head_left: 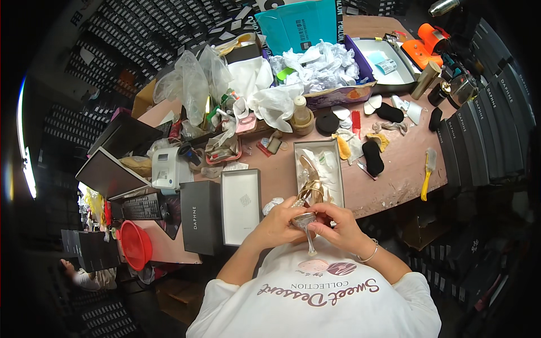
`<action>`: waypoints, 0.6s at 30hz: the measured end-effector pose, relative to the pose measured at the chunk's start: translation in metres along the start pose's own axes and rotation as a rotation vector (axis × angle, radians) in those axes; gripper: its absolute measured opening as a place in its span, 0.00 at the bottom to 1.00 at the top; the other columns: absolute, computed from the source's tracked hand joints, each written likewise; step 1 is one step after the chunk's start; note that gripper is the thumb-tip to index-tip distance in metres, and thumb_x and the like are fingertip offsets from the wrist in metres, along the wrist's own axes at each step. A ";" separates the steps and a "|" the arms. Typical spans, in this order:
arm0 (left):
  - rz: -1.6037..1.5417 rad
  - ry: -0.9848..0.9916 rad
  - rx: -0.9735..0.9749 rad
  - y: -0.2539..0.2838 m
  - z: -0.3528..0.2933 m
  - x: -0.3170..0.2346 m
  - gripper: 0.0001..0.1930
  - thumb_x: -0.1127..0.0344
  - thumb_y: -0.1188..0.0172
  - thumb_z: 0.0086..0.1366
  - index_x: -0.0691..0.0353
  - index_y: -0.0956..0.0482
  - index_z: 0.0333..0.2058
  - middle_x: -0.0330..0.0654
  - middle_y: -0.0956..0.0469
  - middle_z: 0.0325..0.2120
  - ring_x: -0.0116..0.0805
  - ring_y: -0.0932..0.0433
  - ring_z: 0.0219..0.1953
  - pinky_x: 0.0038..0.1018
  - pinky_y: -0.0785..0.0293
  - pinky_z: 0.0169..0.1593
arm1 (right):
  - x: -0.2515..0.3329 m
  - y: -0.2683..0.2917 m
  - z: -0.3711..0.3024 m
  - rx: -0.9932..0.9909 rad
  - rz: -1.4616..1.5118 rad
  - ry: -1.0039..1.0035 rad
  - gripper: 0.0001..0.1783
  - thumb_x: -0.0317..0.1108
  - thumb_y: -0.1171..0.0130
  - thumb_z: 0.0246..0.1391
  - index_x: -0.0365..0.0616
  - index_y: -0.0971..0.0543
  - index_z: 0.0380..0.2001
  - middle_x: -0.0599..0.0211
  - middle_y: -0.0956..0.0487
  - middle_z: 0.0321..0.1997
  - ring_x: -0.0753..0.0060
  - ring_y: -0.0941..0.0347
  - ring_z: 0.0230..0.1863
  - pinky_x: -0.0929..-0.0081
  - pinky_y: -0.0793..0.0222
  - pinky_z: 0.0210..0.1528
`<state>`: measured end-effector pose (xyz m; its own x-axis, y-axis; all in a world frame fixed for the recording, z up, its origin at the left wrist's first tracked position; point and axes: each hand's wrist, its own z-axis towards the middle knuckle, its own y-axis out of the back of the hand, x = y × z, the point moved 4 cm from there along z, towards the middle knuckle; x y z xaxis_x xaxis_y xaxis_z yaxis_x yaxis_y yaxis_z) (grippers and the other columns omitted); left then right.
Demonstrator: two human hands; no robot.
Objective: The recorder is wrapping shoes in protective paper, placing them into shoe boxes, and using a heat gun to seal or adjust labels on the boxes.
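Close to my body I hold a high-heeled sandal (305, 219) in both hands, its slim pale heel pointing down toward me. My left hand (277, 225) is closed round its left side. On the other side my right hand (342, 230) pinches near the heel, thumb and fingers together. Gold straps (313, 188) show just beyond my fingers, over the open shoe box (335, 151) lined with white paper. I cannot tell whether they all belong to the held sandal or partly to another one in the box.
Left of the box lie a white-lined box lid (241, 207) and a closed dark shoe box (200, 218). A yellow-handled brush (429, 173) and black pads (372, 158) lie right. A purple box of crumpled paper (321, 67) stands behind; dark shoe boxes (489, 124) line the right edge.
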<state>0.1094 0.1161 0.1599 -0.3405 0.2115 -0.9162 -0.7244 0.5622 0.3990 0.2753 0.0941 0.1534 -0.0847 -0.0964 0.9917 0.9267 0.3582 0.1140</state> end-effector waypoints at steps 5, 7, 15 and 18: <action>-0.010 0.051 0.003 -0.002 -0.003 0.001 0.24 0.67 0.28 0.49 0.61 0.21 0.47 0.50 0.28 0.44 0.45 0.24 0.41 0.35 0.27 0.47 | 0.004 -0.001 -0.002 0.022 -0.008 -0.004 0.20 0.31 0.33 0.52 0.38 0.24 0.47 0.68 0.25 0.28 0.80 0.30 0.27 0.81 0.32 0.30; -0.017 0.008 -0.044 -0.002 -0.006 0.006 0.25 0.68 0.28 0.49 0.61 0.21 0.48 0.50 0.29 0.45 0.46 0.25 0.44 0.35 0.28 0.49 | 0.004 -0.005 -0.002 0.005 0.020 0.007 0.20 0.30 0.34 0.51 0.38 0.24 0.48 0.68 0.25 0.29 0.80 0.30 0.27 0.81 0.32 0.31; -0.137 0.122 -0.229 0.006 -0.035 0.029 0.21 0.72 0.28 0.49 0.62 0.19 0.45 0.48 0.28 0.46 0.42 0.26 0.48 0.31 0.29 0.51 | 0.003 -0.014 0.000 0.016 0.037 -0.004 0.17 0.27 0.36 0.53 0.39 0.23 0.47 0.67 0.25 0.30 0.79 0.31 0.28 0.81 0.33 0.31; -0.192 0.167 -0.303 0.005 -0.043 0.034 0.19 0.74 0.28 0.50 0.64 0.19 0.42 0.45 0.27 0.44 0.35 0.26 0.46 0.28 0.30 0.50 | 0.000 -0.012 -0.002 0.033 -0.051 -0.003 0.13 0.28 0.36 0.53 0.39 0.21 0.43 0.66 0.25 0.29 0.76 0.30 0.27 0.79 0.32 0.31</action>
<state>0.0683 0.0923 0.1327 -0.2563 -0.0220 -0.9664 -0.9201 0.3120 0.2369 0.2648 0.0877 0.1515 -0.1329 -0.1126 0.9847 0.9086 0.3831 0.1665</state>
